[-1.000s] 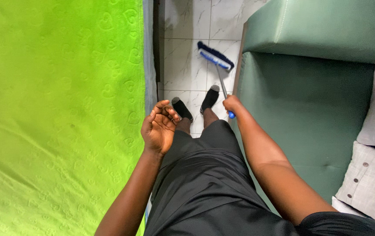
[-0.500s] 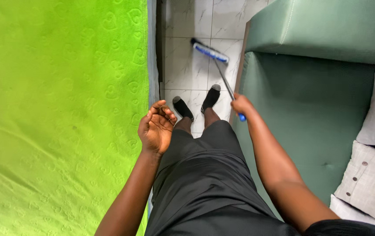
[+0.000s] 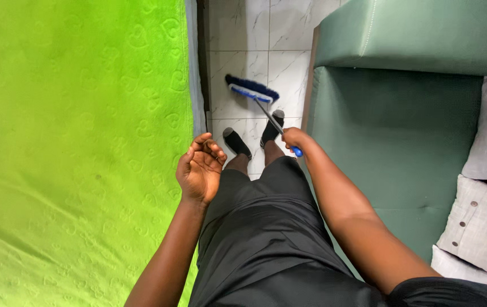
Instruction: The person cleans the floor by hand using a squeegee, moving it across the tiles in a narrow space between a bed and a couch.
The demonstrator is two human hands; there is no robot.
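My right hand (image 3: 293,138) grips the blue end of a broom handle. The broom's blue and white head (image 3: 251,89) rests on the white marble floor tiles (image 3: 238,34), just beyond my two black-socked feet (image 3: 236,141). My left hand (image 3: 200,168) hovers palm up with loosely curled fingers and holds nothing, beside the edge of a bright green bed cover (image 3: 78,142). I stand in the narrow strip of floor between the bed and a green sofa (image 3: 397,125).
The green bed cover fills the left side, with its grey mattress edge along the floor strip. The green sofa fills the right, with grey buttoned cushions (image 3: 479,222) on its seat. The floor strip between them is narrow.
The broom head has come back along the floor toward my feet and shifted left. My right hand has pulled in slightly. My left hand has stayed about where it was.
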